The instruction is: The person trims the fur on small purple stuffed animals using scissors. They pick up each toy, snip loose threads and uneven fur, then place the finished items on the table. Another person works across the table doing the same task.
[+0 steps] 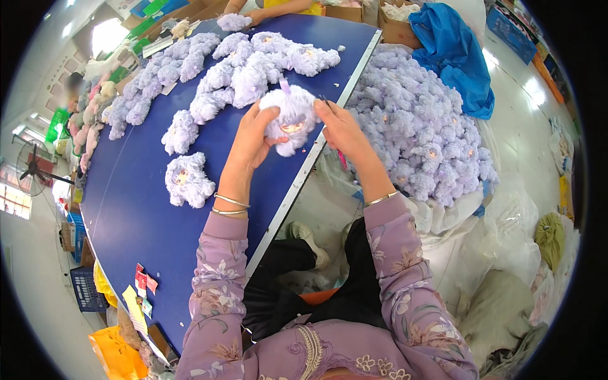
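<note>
Left hand [253, 134] grips a fluffy lilac plush toy [294, 114] above the blue desk [136, 209], near its pale edge; right hand [344, 130] pinches a slim dark tool [325, 100] beside the toy. More lilac plush toys [253, 76] lie beyond.

The table [136, 215] has a blue top and a pale strip along its right edge; many lilac plush toys [256, 76] lie crowded toward the far edge; one more toy [189, 180] lies nearer; small red packets [145, 280] lie by the left edge, toward the near end; a white scrap [341, 48] is near the far right corner.
</note>
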Tool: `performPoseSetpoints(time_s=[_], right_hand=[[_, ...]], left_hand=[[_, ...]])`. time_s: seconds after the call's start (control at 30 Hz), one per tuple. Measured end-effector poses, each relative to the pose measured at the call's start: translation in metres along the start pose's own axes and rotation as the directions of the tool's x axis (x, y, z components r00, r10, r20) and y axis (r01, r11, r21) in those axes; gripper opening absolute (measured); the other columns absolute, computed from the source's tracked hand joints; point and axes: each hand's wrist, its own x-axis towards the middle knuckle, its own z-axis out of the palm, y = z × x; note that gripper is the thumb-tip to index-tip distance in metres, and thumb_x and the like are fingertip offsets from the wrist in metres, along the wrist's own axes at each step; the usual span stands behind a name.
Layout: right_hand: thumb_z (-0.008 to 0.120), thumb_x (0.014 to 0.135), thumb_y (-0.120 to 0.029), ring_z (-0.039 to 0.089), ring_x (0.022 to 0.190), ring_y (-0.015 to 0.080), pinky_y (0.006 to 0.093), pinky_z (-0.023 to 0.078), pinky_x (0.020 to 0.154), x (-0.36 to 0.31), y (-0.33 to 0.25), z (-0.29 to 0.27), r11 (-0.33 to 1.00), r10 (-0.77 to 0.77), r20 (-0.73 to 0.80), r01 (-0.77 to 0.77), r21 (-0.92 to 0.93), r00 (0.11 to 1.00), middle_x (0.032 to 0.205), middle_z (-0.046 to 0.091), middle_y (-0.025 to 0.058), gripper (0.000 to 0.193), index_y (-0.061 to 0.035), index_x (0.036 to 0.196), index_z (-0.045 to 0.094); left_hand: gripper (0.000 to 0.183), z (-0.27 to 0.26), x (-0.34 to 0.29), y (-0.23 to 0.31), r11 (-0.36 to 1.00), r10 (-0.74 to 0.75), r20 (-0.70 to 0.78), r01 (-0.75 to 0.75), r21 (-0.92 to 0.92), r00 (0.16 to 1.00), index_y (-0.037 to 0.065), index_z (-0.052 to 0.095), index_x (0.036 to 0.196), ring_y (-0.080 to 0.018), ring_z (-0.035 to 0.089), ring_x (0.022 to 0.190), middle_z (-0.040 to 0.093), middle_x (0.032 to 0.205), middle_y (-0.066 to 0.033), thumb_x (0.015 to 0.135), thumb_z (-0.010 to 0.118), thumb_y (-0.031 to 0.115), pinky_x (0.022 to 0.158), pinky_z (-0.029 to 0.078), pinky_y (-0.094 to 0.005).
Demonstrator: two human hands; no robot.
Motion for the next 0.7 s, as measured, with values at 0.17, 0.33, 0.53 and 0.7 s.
performPoseSetpoints(time_s=[0.17,0.33,0.53,0.7], right_hand=[[0.066,0.09,-0.026,0.048,0.068,0.0034,0.0224,0.039,0.058,-0.018,-0.023,0.005,0.958,-0.103,-0.116,0.13,0.257,0.988,0.078,0.057,-0.0033,0.028,0.0001,0.097,0.062],[0.066,0.09,-0.028,0.046,0.066,0.0038,0.0223,0.038,0.057,-0.003,0.0,0.003,0.944,-0.137,-0.139,0.172,0.28,0.981,0.074,0.056,-0.0041,0.027,-0.0013,0.093,0.062],[0.071,0.084,-0.033,0.04,0.05,0.0041,0.0225,0.029,0.043,-0.018,-0.02,-0.004,0.97,0.071,0.214,-0.117,0.213,0.974,0.066,0.05,-0.0034,0.03,-0.0062,0.083,0.059],[0.072,0.082,-0.03,0.039,0.052,0.0031,0.0226,0.029,0.044,-0.024,-0.021,0.007,0.995,-0.061,0.291,0.037,0.088,0.955,0.066,0.05,-0.0056,0.027,-0.0059,0.083,0.061]], left_hand=[[0.039,0.004,0.002,-0.006,0.968,-0.147,0.117,0.167,-0.188,0.982,-0.001,0.054,0.119,-0.0156,0.066,0.081,0.066,0.101,-0.0109,0.097,0.053,0.032,0.049,0.054,-0.0268],[0.04,0.021,-0.002,-0.018,0.994,-0.001,0.084,0.01,-0.112,0.996,-0.005,0.054,0.121,-0.0177,0.065,0.093,0.065,0.109,-0.0119,0.092,0.063,0.021,0.075,0.055,-0.03],[0.038,0.013,0.003,-0.013,0.969,0.154,-0.078,-0.166,-0.183,0.985,-0.003,0.056,0.121,-0.0174,0.063,0.098,0.064,0.111,-0.0112,0.09,0.067,0.016,0.084,0.052,-0.0308],[0.035,0.008,0.007,-0.019,0.972,0.163,-0.163,-0.187,-0.143,0.973,-0.003,0.058,0.118,-0.0169,0.064,0.096,0.065,0.109,-0.0106,0.089,0.067,0.015,0.083,0.052,-0.0308]])
